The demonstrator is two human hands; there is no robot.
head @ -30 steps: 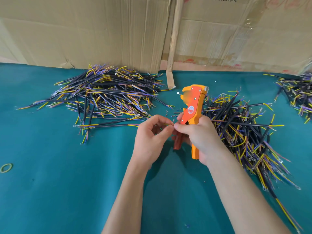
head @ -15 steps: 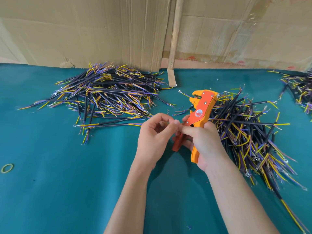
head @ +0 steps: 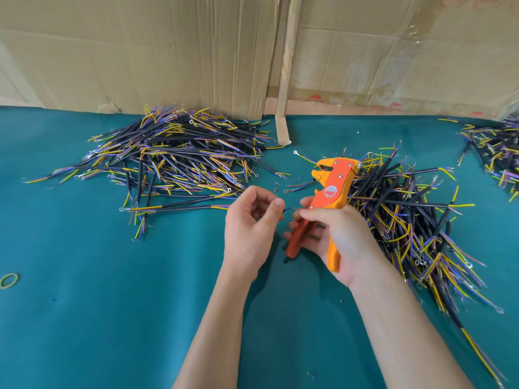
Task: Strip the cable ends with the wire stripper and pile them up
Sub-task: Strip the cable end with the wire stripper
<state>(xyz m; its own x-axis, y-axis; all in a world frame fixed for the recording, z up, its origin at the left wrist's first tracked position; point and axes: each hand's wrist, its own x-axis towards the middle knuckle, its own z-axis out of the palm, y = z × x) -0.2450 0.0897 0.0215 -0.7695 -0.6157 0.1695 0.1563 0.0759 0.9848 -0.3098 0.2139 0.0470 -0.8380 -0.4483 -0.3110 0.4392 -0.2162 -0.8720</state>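
Above the teal surface (head: 84, 318), my right hand (head: 341, 242) gripped the one orange wire stripper (head: 327, 204), long axis tilted, its head up and away, handles toward me. My left hand (head: 250, 228) pinched a short wire piece (head: 287, 210) between thumb and forefinger. Three cable piles lay around: left pile (head: 174, 161), right pile (head: 407, 217), far-right pile (head: 497, 153).

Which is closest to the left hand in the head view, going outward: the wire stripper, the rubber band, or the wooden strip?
1. Wire stripper, just right of the left hand, gripped by the right hand.
2. Wooden strip, beyond it, leaning on the cardboard.
3. Rubber band, at the far left edge.
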